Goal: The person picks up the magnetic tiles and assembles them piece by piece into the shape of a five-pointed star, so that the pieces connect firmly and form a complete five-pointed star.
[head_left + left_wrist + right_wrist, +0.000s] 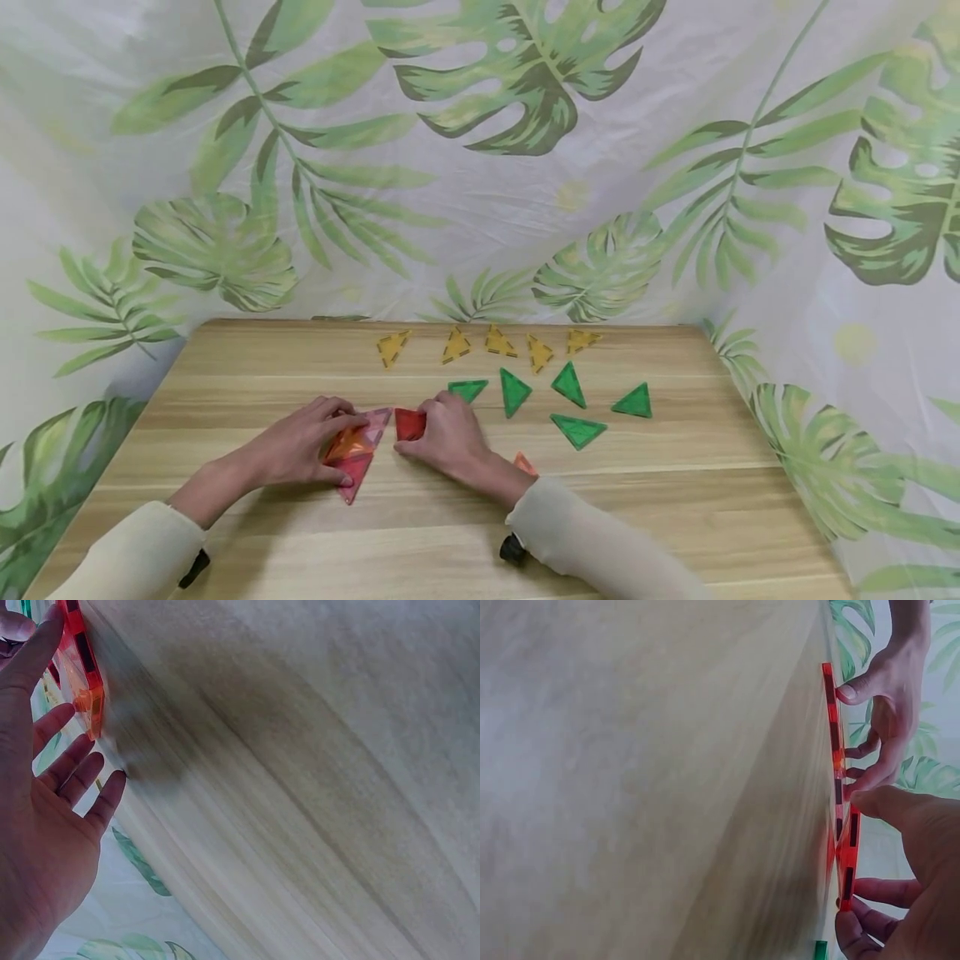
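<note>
Three flat translucent triangular tiles lie edge to edge on the table under my left hand (303, 446): a pink tile (378, 423), an orange tile (349, 447) and a red tile (358, 472). My left thumb rests on the red one, and its fingers reach over the orange and pink ones. In the left wrist view, the other fingers of the left hand (56, 825) are spread and fairly straight. Just right of the group, my right hand (453, 437) pinches another red triangular tile (407, 424) between thumb and fingers. Part of that tile is hidden behind the fingers.
Several green triangular tiles (514, 392) lie scattered right of centre, one beside the right knuckles. Several yellow triangular tiles (456, 345) lie along the back edge. An orange tile (524, 464) is partly covered by the right wrist. A leaf-print cloth (480, 208) hangs behind the wooden table (675, 525).
</note>
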Demonstrator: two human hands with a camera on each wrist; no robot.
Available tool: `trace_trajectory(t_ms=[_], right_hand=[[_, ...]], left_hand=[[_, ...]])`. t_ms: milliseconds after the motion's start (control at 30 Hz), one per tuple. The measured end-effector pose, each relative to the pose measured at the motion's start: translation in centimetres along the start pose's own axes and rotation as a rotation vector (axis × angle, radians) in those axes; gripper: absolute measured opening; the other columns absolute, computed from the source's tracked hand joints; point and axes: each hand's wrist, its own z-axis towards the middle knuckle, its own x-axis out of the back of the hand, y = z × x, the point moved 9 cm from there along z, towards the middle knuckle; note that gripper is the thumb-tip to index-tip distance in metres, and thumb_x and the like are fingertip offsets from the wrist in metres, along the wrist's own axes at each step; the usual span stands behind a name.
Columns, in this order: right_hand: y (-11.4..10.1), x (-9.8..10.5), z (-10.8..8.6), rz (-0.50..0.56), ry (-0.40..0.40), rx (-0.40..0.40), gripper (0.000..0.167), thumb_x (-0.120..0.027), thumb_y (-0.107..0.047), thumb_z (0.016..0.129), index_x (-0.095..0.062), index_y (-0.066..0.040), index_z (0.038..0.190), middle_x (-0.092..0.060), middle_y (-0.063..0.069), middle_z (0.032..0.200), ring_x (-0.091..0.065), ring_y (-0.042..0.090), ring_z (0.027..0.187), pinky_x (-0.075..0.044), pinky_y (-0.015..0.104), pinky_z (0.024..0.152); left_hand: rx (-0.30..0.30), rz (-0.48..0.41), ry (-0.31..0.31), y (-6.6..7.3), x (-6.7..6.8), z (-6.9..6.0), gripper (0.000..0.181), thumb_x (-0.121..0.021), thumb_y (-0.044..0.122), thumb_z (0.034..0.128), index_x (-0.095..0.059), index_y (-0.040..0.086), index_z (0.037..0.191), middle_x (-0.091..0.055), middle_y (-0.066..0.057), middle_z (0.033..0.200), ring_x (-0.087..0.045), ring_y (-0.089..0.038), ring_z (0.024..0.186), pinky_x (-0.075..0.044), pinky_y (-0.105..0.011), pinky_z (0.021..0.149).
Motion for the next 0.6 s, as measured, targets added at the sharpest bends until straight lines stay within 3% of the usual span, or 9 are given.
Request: trace_trajectory(t_ms=[333, 600], right_hand=[[-0.3, -1.1, -0.1, -0.02, 0.0, -0.015, 0.053, -0.091, -0.055, 0.075, -0.081, -0.011, 0.103, -0.067, 0.001, 0.091, -0.055, 0.013, 0.078, -0.044, 0.019, 0.062], [-1.3, -1.3, 0.0, -0.007, -0.019, 0.036, 0.044, -0.094, -0.047, 0.075, -0.08, -0.012, 0.098, -0.065, -0.001, 0.085, -0.055, 0.011, 0.074, -0.046, 0.022, 0.064]], left_hand=[[0.007, 0.006, 0.027, 0.2, 0.1, 0.0, 0.083, -0.088, 0.061, 0.079, -0.067, 0.012, 0.142, -0.059, -0.008, 0.133, -0.059, -0.026, 0.116, -0.055, -0.054, 0.099], [0.023, 0.009, 0.02, 0.5, 0.1, 0.1, 0.084, -0.088, 0.061, 0.079, -0.066, 0.013, 0.143, -0.058, -0.007, 0.133, -0.058, -0.026, 0.116, -0.054, -0.054, 0.099]])
